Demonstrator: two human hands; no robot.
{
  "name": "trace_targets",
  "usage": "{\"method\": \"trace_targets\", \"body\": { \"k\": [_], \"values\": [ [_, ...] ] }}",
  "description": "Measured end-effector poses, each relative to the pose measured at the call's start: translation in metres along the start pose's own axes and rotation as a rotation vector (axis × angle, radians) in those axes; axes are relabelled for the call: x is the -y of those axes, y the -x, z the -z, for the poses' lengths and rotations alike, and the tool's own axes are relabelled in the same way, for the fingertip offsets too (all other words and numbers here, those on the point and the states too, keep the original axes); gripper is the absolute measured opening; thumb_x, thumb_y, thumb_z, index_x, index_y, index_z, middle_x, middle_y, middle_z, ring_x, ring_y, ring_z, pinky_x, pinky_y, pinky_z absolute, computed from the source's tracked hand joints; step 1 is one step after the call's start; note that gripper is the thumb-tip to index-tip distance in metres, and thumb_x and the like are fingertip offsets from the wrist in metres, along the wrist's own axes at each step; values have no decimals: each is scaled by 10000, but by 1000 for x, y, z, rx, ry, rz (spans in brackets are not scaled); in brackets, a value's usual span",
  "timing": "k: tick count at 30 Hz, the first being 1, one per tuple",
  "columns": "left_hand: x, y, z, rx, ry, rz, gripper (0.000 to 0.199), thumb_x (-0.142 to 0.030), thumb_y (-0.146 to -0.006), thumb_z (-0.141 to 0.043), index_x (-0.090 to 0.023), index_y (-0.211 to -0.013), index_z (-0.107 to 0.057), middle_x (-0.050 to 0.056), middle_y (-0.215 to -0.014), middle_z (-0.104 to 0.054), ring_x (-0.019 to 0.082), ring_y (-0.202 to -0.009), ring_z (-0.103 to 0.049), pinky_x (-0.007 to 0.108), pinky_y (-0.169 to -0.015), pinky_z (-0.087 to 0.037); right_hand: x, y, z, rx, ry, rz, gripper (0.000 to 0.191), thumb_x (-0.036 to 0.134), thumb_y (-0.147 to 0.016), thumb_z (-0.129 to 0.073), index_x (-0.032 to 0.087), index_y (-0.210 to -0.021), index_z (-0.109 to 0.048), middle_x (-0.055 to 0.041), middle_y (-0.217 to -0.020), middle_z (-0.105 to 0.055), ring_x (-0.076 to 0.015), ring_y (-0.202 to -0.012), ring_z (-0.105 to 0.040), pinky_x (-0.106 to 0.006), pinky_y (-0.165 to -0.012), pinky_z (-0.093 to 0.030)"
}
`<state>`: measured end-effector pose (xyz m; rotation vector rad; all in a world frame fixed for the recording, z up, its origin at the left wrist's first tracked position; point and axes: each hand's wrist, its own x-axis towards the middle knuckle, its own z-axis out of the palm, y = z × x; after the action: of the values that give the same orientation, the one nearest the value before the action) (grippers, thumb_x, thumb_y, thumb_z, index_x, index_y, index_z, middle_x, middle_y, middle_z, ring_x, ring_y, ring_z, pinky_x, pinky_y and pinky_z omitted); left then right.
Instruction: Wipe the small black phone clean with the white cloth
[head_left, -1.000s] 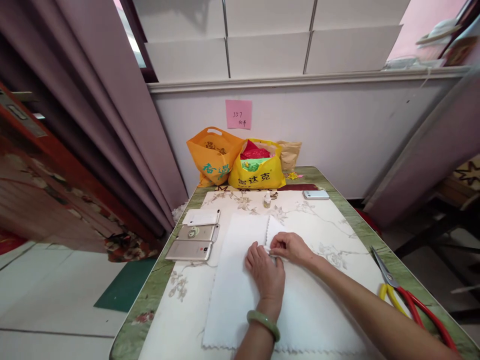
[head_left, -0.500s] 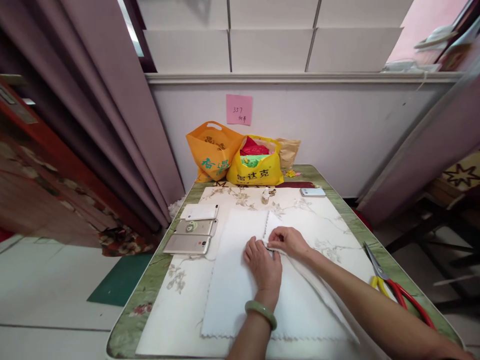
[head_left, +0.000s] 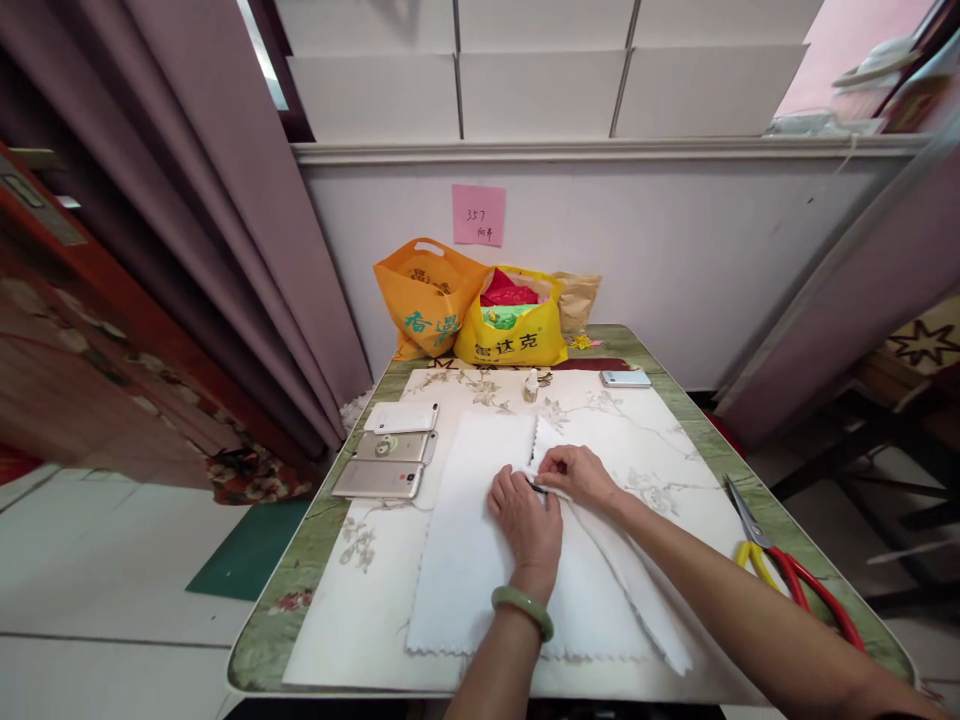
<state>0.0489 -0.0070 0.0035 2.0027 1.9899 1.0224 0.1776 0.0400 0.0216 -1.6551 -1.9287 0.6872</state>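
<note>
A white cloth (head_left: 465, 560) with zigzag-cut edges lies on the table, part of it folded over to the right. My left hand (head_left: 529, 525) rests on it, fingers spread and pressing near the fold, thumb apart; a green bangle (head_left: 523, 610) circles that wrist. Just right of it, my right hand (head_left: 577, 475) pinches the raised edge of the cloth between thumb and fingers. Between the hands shows a small dark strip (head_left: 536, 487), too small to make out. Whatever else sits in the right fingertips is hidden.
Three phones (head_left: 379, 478) lie at the left, another phone (head_left: 625, 379) at the far right. Scissors (head_left: 776, 550) with red and yellow handles rest near the right edge. A small bottle (head_left: 531, 387) stands behind the cloth. Orange (head_left: 429, 300) and yellow bags (head_left: 514, 340) stand at the back.
The view has shifted slightly. The loose corner of the folded cloth at the lower right has moved a little left. Both hands stay nearly in place.
</note>
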Motion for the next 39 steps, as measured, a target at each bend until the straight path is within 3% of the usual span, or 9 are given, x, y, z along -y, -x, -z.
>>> {"method": "trace_targets", "body": {
  "k": [5,7,10,14,17,21,24,32,39],
  "values": [
    [-3,-2,2,11,-20,1,266,-245,-764,-630,-163,-973,-488,148,-1235,-515,295,-1204,-444,476,-1014,-319,-8,-28,7,-283,84,-297,207,443,-803,-646,243,-769,-690,26,-703,-678,-131,-655,-579,-241,-600,-340],
    [-3,-1,2,9,-27,0,270,-254,-767,-632,-158,-975,-489,149,-1231,-515,292,-1201,-444,469,-1017,-319,-5,-36,9,-337,156,-331,193,420,-821,-639,239,-770,-681,22,-718,-682,-138,-683,-583,-256,-640,-337],
    [-1,0,0,5,-31,-6,288,-241,-764,-631,-152,-998,-490,145,-1235,-514,292,-1202,-440,460,-1022,-316,2,-28,6,-287,219,-157,172,376,-825,-654,230,-736,-672,20,-716,-679,-136,-702,-582,-263,-694,-336],
    [-1,0,-1,18,-31,-5,269,-221,-761,-626,-154,-984,-492,142,-1244,-511,297,-1217,-432,458,-1028,-306,10,0,-1,-67,127,96,143,339,-793,-697,233,-700,-674,39,-694,-681,-119,-688,-588,-243,-707,-338],
    [-2,0,-1,26,-38,-4,262,-236,-765,-630,-155,-974,-494,146,-1245,-514,298,-1219,-430,461,-1027,-303,12,0,0,-39,104,30,157,379,-790,-699,240,-716,-692,36,-680,-685,-123,-658,-589,-248,-687,-332],
    [-5,-1,0,26,-46,2,272,-260,-763,-640,-158,-971,-496,151,-1245,-516,298,-1211,-438,470,-1022,-307,10,-28,8,-178,203,-165,184,400,-795,-689,235,-715,-688,24,-733,-703,-139,-710,-595,-271,-724,-317],
    [-5,-1,1,26,-41,0,267,-258,-766,-635,-158,-972,-498,150,-1241,-516,298,-1211,-440,469,-1021,-309,10,-36,10,-208,222,-211,185,401,-775,-695,230,-708,-677,28,-729,-697,-140,-717,-594,-273,-725,-310],
    [-4,0,1,36,-39,3,241,-235,-772,-616,-171,-972,-497,140,-1247,-509,301,-1222,-435,467,-1018,-310,7,9,5,-37,99,-106,270,491,-744,-700,233,-674,-662,44,-634,-659,-117,-624,-575,-252,-652,-303],
    [-8,-2,2,37,-60,-9,272,-266,-776,-621,-158,-988,-489,148,-1227,-526,302,-1202,-443,464,-1012,-315,-2,-31,10,-211,190,-342,337,559,-733,-686,229,-669,-654,25,-651,-663,-143,-662,-573,-287,-708,-284]
  ]
}}
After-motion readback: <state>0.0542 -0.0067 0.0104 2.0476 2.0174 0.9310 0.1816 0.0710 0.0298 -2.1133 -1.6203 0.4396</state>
